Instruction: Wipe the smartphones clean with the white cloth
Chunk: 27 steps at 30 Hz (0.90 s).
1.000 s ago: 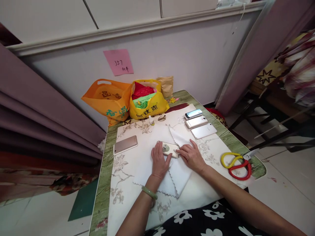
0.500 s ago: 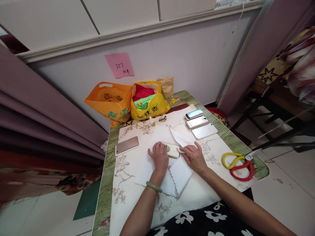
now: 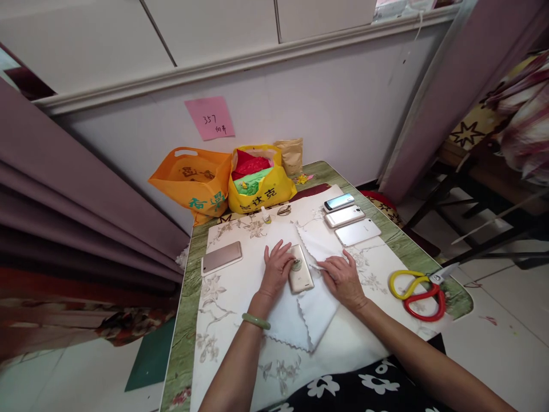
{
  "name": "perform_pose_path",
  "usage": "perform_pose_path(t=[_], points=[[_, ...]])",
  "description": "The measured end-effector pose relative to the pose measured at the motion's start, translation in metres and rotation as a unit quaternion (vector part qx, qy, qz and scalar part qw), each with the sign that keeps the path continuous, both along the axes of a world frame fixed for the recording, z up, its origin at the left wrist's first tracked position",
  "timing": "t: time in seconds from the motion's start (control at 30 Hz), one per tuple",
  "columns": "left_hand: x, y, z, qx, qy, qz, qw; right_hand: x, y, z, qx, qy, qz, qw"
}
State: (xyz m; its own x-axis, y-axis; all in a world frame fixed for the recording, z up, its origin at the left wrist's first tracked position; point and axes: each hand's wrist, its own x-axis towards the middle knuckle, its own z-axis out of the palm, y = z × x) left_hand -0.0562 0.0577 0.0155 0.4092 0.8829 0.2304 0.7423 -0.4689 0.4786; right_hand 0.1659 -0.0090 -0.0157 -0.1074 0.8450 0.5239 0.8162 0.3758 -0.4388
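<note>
A gold smartphone lies back up on a white cloth with zigzag-cut edges, and a round greenish ring holder sits on its back. My left hand, with a green bangle on the wrist, is at the phone's left side, thumb and forefinger pinching at the ring holder. To the right of the phone, my right hand pinches a folded edge of the cloth between thumb and forefinger. The exact grip of its fingertips is partly hidden.
Three phones lie at the right, another phone at the left. Scissors with yellow and red handles rest near the right edge. Behind are a small bottle, glasses, an orange bag and a yellow bag.
The gold phone has turned from lying crosswise to pointing lengthwise toward me. My left hand has shifted slightly left, uncovering more of the phone. My right hand stays at the cloth edge.
</note>
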Motion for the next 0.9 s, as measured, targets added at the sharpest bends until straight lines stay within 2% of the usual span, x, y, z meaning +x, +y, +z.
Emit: perform_pose_path(t=[0.07,0.13,0.27,0.43,0.5,0.6,0.8,0.9], points=[[0.006,-0.008,-0.006,-0.009,-0.006,0.059,0.998,0.000,0.000,0.000,0.004,0.002,0.001,1.000],[0.012,-0.017,-0.013,-0.024,-0.003,0.091,0.996,0.001,0.001,0.002,0.006,0.003,0.001,1.000],[0.019,-0.029,-0.028,-0.013,-0.002,0.097,0.995,0.001,-0.002,0.008,0.014,0.004,0.025,1.000],[0.017,-0.032,-0.043,0.050,-0.011,0.079,0.996,-0.001,-0.011,0.019,-0.001,-0.042,0.172,0.984],[0.016,-0.031,-0.047,0.074,-0.010,0.075,0.994,-0.002,-0.011,0.021,-0.015,-0.061,0.202,0.977],[0.015,-0.030,-0.050,0.094,-0.006,0.068,0.993,-0.005,0.001,0.020,-0.029,-0.083,0.180,0.980],[0.015,-0.029,-0.048,0.090,-0.017,0.071,0.993,-0.020,0.051,0.022,-0.095,-0.138,0.084,0.982],[0.015,-0.030,-0.046,0.084,-0.029,0.076,0.993,-0.025,0.059,0.026,-0.123,-0.134,0.047,0.982]])
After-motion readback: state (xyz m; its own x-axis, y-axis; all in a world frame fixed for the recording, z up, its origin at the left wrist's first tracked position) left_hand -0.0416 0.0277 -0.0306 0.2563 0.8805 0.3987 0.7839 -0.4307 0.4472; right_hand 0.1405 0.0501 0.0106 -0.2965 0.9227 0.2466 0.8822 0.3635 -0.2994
